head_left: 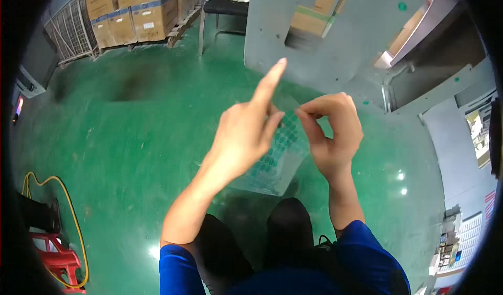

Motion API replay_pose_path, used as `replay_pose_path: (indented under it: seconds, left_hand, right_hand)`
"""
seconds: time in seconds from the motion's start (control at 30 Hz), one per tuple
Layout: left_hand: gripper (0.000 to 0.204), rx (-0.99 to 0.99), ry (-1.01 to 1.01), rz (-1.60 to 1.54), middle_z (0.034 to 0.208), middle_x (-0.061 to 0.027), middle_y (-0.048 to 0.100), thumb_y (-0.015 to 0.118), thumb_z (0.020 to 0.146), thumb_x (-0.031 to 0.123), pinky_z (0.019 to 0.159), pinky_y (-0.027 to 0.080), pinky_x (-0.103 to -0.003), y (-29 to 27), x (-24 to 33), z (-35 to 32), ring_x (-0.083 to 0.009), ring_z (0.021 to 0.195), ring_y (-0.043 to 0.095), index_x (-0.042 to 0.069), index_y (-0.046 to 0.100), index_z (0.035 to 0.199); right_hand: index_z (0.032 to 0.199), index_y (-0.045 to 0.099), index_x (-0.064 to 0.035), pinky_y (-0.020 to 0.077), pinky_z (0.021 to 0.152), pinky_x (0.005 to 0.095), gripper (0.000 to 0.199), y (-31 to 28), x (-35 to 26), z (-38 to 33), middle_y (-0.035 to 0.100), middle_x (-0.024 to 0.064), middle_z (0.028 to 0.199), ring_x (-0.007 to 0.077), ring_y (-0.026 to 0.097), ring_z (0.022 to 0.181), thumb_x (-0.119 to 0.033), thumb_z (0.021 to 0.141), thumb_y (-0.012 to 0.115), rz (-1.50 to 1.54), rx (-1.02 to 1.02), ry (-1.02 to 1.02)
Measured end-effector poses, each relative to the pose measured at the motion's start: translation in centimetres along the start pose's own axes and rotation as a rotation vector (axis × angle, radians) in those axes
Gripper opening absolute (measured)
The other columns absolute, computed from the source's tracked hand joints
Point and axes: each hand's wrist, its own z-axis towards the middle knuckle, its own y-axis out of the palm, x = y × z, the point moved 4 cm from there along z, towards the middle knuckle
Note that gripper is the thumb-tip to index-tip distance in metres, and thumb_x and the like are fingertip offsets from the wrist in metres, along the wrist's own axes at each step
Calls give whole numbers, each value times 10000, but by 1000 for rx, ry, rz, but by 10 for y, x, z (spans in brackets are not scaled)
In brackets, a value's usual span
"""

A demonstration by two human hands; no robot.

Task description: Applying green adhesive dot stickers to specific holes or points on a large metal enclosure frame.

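A clear plastic bag (281,175) hangs in front of me, between and below my two hands. Many small rounded pieces (285,137) show inside it; they look green, though the floor tints them, and their kind is unclear. My left hand (242,130) is at the bag's upper left. Its index finger points up and away, while the thumb and the curled fingers close near the bag's edge. On the other side, my right hand (335,130) pinches thumb and forefinger together at the bag's upper right edge. The exact grip points are partly hidden.
A large grey metal panel (330,59) with a cut-out stands ahead. Stacked cartons (139,19), a wire cage (69,28) and a black chair (225,5) are at the far left. Near left are a red stool (65,261) and a yellow hose (73,211) on the green floor.
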Motion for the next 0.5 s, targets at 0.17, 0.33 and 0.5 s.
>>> replay_pose_path:
  seconds: [0.17,0.33,0.5]
  left_hand:
    - [800,-117,-64,299,729,-162,630,577,830,38,592,456,-469,-1,24,33,-385,674,605,176,133,1482]
    - [782,108,290,480,595,-153,589,563,638,-43,485,471,-377,-5,36,39,-288,533,617,-95,315,1377]
    - [696,252,402,583,527,-90,539,571,613,-19,418,440,-304,2,37,38,-191,454,587,-134,444,1287]
  right_hand:
    - [831,621,17,406,552,203,124,-17,0,66,596,33,750,74,523,645,55,742,698,9,155,99]
    - [842,648,20,346,438,162,48,-10,-3,94,587,0,717,16,467,540,26,804,677,111,321,44]
    - [872,661,26,338,429,164,64,-3,4,101,593,-9,703,2,457,543,-3,818,682,116,348,19]
